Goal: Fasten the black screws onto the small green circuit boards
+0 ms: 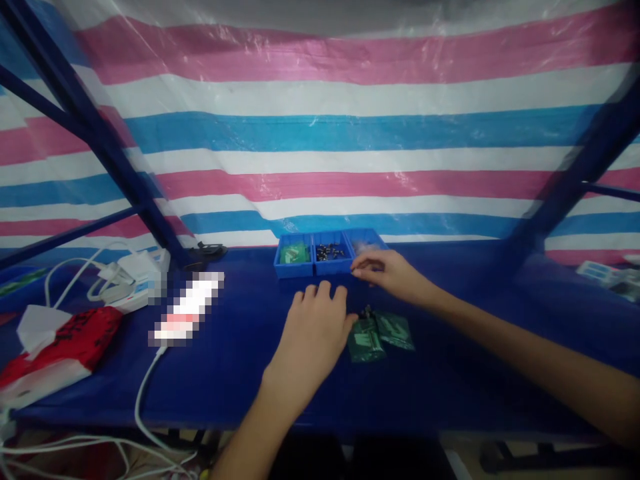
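My left hand [316,327] hovers palm down over the blue table with its fingers apart. Its thumb is close to a small clear bag with green contents [366,341]; whether they touch I cannot tell. Beside it lies a second such bag [396,331], and small dark metal pieces [368,312] rest at their top edge. My right hand [397,275] is in front of the right-hand blue bin [367,235], its thumb and forefinger curled together. Anything pinched there is too small to make out. The middle bin [334,267] contains several small metal pieces; the left bin [294,269] contains green packets.
To the left lie a lit phone-like device [193,303] on a white cable [143,393], a power strip [145,280] and a red tissue pack [95,340]. Blue frame posts [117,160] slope at both sides before a striped sheet [350,133]. Small packets [613,277] are at far right.
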A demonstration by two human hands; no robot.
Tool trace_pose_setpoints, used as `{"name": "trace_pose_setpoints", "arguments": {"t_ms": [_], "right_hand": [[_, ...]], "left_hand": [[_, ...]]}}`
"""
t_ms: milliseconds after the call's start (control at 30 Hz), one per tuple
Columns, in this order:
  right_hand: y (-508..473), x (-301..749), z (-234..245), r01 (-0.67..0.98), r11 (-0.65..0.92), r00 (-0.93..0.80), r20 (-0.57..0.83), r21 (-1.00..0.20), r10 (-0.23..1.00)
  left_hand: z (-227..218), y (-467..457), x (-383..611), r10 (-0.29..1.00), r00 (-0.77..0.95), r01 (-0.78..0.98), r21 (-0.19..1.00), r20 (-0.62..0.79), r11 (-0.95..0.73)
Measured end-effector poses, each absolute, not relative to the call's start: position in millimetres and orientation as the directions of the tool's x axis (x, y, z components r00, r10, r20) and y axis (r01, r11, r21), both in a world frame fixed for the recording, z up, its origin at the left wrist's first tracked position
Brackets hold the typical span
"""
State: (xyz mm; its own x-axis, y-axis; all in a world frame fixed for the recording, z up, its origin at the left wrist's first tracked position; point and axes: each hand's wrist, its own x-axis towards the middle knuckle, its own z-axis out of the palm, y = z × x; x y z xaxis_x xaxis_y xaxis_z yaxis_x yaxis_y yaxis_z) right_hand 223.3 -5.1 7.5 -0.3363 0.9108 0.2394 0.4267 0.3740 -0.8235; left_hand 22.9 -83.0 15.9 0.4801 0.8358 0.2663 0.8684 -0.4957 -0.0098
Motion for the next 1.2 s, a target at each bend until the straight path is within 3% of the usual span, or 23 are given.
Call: {"name": "trace_pose_setpoints", "arguments": {"t_ms": [100, 200, 333, 433, 567, 667, 900, 1200], "right_hand": [[2, 212, -1, 0.322, 0.292, -0.285, 0.202, -0.9, 0.937], [4, 210, -14, 0.24, 0.216, -0.209, 0.167, -0.946, 0.964], [2, 217, -28, 0.216, 0.182, -0.163, 0.149, -0.959, 0.975], [0, 221, -33, 0.233, 0.222, -0.185, 0.181, -0.947, 0.966], [-3, 220, -35, 0.345, 0.355, -0.225, 0.291, -0.869, 0.93], [-5, 220, -36, 0.472, 0.454, -0.275, 0.363, -0.756, 0.89], [-3, 224, -43, 0.62, 0.59, -0.37, 0.47, -0.517, 0.801], [-6, 220, -40, 0.618, 0.624, -0.381, 0.512, -0.479, 0.77]], "left_hand": [[38, -54, 28, 0.838, 0.488, 0.873, -0.122, 0.245, -0.473], [45, -17, 28, 0.827, 0.52, 0.854, -0.131, 0.214, -0.503], [28, 21, 24, 0.71, 0.685, 0.707, 0.084, 0.165, -0.702], [9, 32, 23, 0.642, 0.725, 0.62, 0.172, 0.249, -0.766], [-7, 33, 20, 0.582, 0.748, 0.556, 0.178, 0.317, -0.812], [-13, 32, 17, 0.562, 0.759, 0.563, 0.103, 0.329, -0.82], [-21, 29, 19, 0.602, 0.747, 0.624, 0.016, 0.282, -0.782], [-17, 28, 19, 0.609, 0.757, 0.623, 0.021, 0.239, -0.782]]}}
